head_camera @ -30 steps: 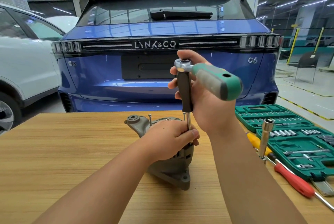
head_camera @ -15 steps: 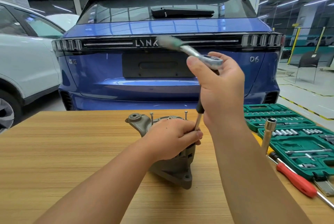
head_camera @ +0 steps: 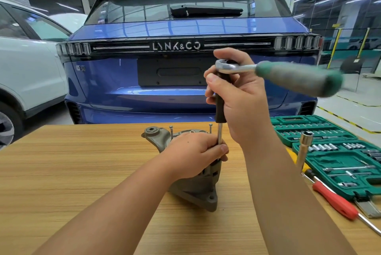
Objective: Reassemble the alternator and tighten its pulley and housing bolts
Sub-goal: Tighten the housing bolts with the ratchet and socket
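A grey alternator stands on the wooden table at the middle. Two thin housing bolts stick up from its top. My left hand grips the alternator's upper part and pinches the foot of a vertical extension bar. My right hand holds the bar's black grip just under the ratchet head. The ratchet sits on top of the bar, and its green handle points right, blurred by motion. The socket and the bolt under it are hidden by my left hand.
A green socket set case lies open at the right with several sockets. A red-handled screwdriver and an upright tubular socket wrench sit beside it. A blue car stands right behind the table and a white car at the left.
The ratchet handle swung from pointing right to far left and back to the right, spinning on top of the bar. My left hand stayed on the alternator.
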The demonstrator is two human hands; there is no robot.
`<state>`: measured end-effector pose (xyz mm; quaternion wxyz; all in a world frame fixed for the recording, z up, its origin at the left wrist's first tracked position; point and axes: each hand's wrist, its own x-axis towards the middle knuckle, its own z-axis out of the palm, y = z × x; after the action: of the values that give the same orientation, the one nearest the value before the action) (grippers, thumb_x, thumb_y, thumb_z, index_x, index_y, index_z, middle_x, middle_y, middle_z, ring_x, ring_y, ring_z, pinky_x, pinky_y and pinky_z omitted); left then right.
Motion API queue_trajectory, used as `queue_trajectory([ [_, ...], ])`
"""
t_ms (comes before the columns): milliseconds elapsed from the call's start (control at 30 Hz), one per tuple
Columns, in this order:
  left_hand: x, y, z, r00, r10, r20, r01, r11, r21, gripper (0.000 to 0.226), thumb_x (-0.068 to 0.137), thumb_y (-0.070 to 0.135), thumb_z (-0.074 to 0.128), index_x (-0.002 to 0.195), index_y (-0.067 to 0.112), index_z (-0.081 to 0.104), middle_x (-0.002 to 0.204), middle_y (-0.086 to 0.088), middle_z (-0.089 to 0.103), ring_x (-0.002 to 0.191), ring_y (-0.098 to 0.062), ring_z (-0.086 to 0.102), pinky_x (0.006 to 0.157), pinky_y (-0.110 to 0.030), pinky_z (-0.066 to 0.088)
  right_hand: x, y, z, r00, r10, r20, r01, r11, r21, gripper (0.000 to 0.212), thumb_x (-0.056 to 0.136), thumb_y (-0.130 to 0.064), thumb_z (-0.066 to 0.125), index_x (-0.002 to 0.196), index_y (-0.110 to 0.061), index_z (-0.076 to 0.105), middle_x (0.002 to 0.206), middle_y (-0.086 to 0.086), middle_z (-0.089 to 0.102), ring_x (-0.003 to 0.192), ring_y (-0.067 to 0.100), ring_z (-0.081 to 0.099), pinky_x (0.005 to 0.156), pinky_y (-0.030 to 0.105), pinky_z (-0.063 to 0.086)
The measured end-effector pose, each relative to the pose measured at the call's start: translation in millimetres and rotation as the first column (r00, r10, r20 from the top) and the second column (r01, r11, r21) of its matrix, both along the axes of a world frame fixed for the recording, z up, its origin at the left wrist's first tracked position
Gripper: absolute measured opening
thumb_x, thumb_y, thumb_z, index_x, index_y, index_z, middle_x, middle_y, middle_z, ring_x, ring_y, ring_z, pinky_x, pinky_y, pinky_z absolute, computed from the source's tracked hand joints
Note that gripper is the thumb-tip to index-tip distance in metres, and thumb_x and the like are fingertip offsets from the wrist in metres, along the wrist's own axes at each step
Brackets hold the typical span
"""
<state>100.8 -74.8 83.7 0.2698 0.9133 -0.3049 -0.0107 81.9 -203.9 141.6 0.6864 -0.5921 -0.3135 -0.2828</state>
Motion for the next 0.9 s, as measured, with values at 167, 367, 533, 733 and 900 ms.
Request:
queue_trajectory([
  [167,-0.2,0.7,0.2,1.0,0.004,0.029,-0.004,1.0,0.014,0.025,0.108,0.049,0.041,0.097,0.044,0.063,0.098,0.026,0.07,0.098,0.006,0.06,0.086,-0.026,0.049,8.6,-2.4,8.0,0.961,0.242,-0.135,-0.218,0.961,0.172,0.053,0.105,-0.005,0.027,0.106,-0.025,0.075,0.091,0.01,0.063,0.07,0.027,0.054,0.061,0.029,0.048],
  [367,2.0,0.2,-1.2,0.999,0.023,0.035,-0.023,1.0,0.01,0.026,0.107,0.052,0.041,0.094,0.047,0.062,0.095,0.031,0.07,0.096,0.01,0.058,0.086,-0.025,0.049,8.5,-1.3,3.4,0.961,0.225,-0.162,-0.199,0.967,0.162,0.032,0.095,-0.043,0.05,0.118,-0.025,0.064,0.092,0.003,0.062,0.073,0.018,0.055,0.065,0.032,0.045],
  [533,1.2,-1.2,-1.2,1.0,0.005,0.009,-0.005,1.0,0.026,0.027,0.107,0.052,0.041,0.105,0.042,0.067,0.095,0.028,0.069,0.096,0.005,0.061,0.088,-0.029,0.053,1.8,2.0,5.5,0.971,-0.142,-0.191,0.177,0.968,0.179,0.057,0.085,-0.044,0.073,0.126,-0.01,0.055,0.075,-0.012,0.064,0.066,0.004,0.057,0.063,0.02,0.047],
  [733,0.8,0.9,0.7,0.999,0.006,-0.032,-0.006,1.0,0.007,0.031,0.106,0.052,0.043,0.11,0.037,0.069,0.1,0.027,0.071,0.099,0.003,0.063,0.095,-0.04,0.054,-6.3,-3.8,12.7,0.934,0.036,-0.355,0.045,0.975,0.216,0.025,0.096,-0.042,0.064,0.087,-0.019,0.067,0.075,-0.001,0.066,0.062,0.014,0.052,0.06,0.028,0.043],
  [900,0.7,1.8,1.8,0.998,0.006,-0.06,-0.006,1.0,-0.005,0.021,0.107,0.05,0.043,0.108,0.046,0.064,0.096,0.034,0.069,0.103,0.007,0.063,0.101,-0.038,0.053,-8.1,-6.5,17.5,0.822,0.367,-0.435,-0.225,0.912,0.344,0.031,0.099,-0.038,0.054,0.109,-0.012,0.067,0.092,0.004,0.075,0.07,0.013,0.061,0.062,0.022,0.047],
])
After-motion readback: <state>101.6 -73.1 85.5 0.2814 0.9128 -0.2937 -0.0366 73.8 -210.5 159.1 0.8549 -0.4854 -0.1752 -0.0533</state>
